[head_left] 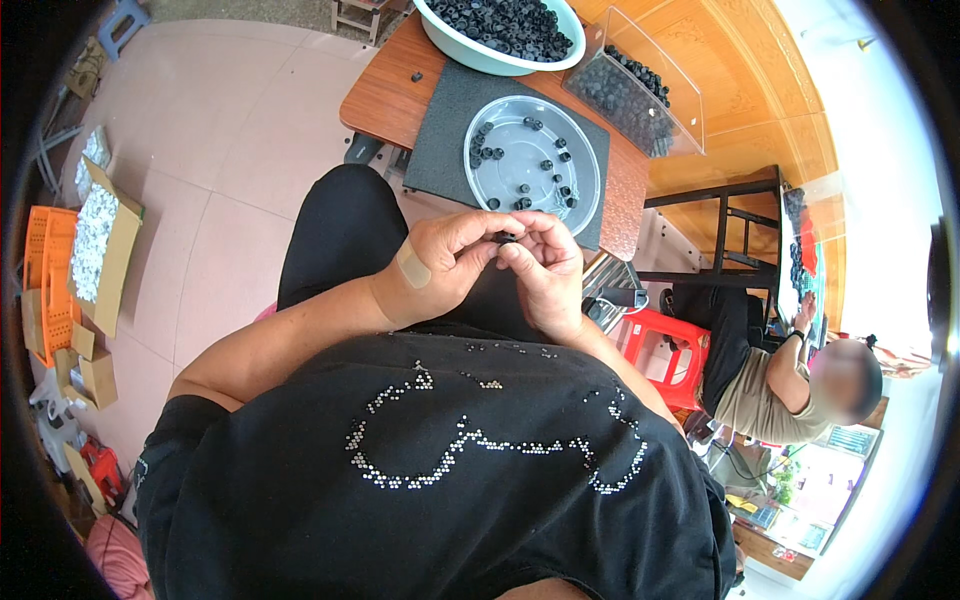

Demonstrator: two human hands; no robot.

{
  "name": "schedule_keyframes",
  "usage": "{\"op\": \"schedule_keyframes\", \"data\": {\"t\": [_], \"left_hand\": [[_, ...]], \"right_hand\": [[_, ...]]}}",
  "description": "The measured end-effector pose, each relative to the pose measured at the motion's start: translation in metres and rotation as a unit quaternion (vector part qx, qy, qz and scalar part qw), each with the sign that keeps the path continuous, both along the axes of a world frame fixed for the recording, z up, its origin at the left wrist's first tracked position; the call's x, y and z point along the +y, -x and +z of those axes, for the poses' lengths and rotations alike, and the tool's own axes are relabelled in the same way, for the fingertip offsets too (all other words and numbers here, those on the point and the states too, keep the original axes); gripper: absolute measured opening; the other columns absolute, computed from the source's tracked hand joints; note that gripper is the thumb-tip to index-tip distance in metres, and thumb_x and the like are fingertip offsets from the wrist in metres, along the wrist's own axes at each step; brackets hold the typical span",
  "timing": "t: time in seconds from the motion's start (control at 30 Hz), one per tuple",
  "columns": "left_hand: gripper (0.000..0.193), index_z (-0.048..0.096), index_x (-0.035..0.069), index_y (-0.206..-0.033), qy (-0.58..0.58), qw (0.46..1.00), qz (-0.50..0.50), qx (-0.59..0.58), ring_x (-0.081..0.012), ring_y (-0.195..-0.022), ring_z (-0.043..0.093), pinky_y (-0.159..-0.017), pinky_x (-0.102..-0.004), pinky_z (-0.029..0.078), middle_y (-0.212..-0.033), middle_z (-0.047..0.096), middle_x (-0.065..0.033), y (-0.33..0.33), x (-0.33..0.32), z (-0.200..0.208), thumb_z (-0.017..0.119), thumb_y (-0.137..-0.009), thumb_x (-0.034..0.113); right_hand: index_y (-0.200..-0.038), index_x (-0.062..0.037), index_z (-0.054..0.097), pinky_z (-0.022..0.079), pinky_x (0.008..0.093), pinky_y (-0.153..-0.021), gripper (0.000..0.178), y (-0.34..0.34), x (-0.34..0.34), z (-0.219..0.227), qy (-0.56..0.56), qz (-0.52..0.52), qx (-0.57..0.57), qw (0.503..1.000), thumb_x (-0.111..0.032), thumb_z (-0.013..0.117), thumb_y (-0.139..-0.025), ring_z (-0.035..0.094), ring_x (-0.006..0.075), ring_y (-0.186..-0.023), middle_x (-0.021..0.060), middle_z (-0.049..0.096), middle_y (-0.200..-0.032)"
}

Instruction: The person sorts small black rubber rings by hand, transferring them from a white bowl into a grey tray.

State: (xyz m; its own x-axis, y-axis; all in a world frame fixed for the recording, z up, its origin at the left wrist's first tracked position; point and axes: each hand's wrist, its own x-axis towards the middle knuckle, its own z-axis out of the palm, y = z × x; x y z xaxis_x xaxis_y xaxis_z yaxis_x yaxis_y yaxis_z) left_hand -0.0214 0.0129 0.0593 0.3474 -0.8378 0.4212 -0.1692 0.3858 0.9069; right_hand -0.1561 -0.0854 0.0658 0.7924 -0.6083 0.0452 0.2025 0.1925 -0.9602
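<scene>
A small black round part (504,237) is pinched between my two hands, just off the near rim of a clear plastic basin. My left hand (440,262), with a tan plaster across the back near the wrist, grips it with thumb and fingers. Opposite, the fingertips and thumb of my right hand (546,268) close on the same part. My fingers hide much of it. Inside the clear basin (515,165), several similar black parts lie scattered. The basin rests on a dark grey mat (440,150).
A pale green tub (500,66) heaped with black parts and a clear box (640,95) of more stand at the back of the brown table (385,95). A red stool (668,350) and a seated person (770,385) are on the right. Cartons (118,250) and an orange crate (50,275) stand left.
</scene>
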Motion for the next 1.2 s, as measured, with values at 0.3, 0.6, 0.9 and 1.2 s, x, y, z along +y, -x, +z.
{"op": "schedule_keyframes", "data": {"t": [0.3,0.6,0.9,1.2], "left_hand": [[0.023,0.059,0.003,-0.108,-0.037,0.999,-0.004,0.015,-0.0187,-0.077,0.067,-0.068,-0.0276,0.052,-0.086,0.066,-0.0113,0.002,0.004,0.002,0.053,-0.087,-0.003],[0.024,0.051,0.002,-0.11,-0.062,0.996,-0.001,0.064,-0.0175,-0.075,0.066,-0.067,-0.0275,0.052,-0.084,0.064,-0.0108,0.007,0.002,-0.002,0.051,-0.088,-0.006],[0.036,0.046,-0.001,-0.119,-0.089,0.978,-0.031,0.185,-0.0152,-0.096,0.063,-0.081,-0.0268,0.052,-0.106,0.062,-0.0134,0.011,0.003,0.006,0.044,-0.084,-0.012],[0.044,0.044,0.002,-0.124,-0.09,0.984,-0.028,0.153,-0.014,-0.091,0.062,-0.079,-0.0249,0.048,-0.104,0.062,-0.0132,0.009,0.002,-0.002,0.041,-0.082,-0.014]], "right_hand": [[-0.109,0.0017,0.055,0.052,0.0254,-0.072,0.022,0.002,-0.003,-0.007,0.025,0.027,0.028,0.999,0.0,0.061,-0.088,0.062,0.0118,-0.082,0.0065,0.064,-0.089],[-0.102,0.0003,0.056,0.056,0.0316,-0.074,0.012,-0.004,-0.006,-0.008,0.0,0.054,0.005,0.999,-0.001,0.057,-0.091,0.064,0.0149,-0.083,0.0084,0.064,-0.088],[-0.104,0.0001,0.055,0.055,0.0273,-0.073,0.016,-0.006,-0.007,-0.011,0.021,0.04,0.045,0.998,0.003,0.058,-0.089,0.061,0.0119,-0.083,0.0045,0.06,-0.09],[-0.105,0.0012,0.06,0.05,0.023,-0.074,0.023,-0.006,-0.01,-0.017,0.087,0.018,0.014,0.996,0.005,0.064,-0.083,0.057,0.0111,-0.087,0.0085,0.057,-0.102]]}}
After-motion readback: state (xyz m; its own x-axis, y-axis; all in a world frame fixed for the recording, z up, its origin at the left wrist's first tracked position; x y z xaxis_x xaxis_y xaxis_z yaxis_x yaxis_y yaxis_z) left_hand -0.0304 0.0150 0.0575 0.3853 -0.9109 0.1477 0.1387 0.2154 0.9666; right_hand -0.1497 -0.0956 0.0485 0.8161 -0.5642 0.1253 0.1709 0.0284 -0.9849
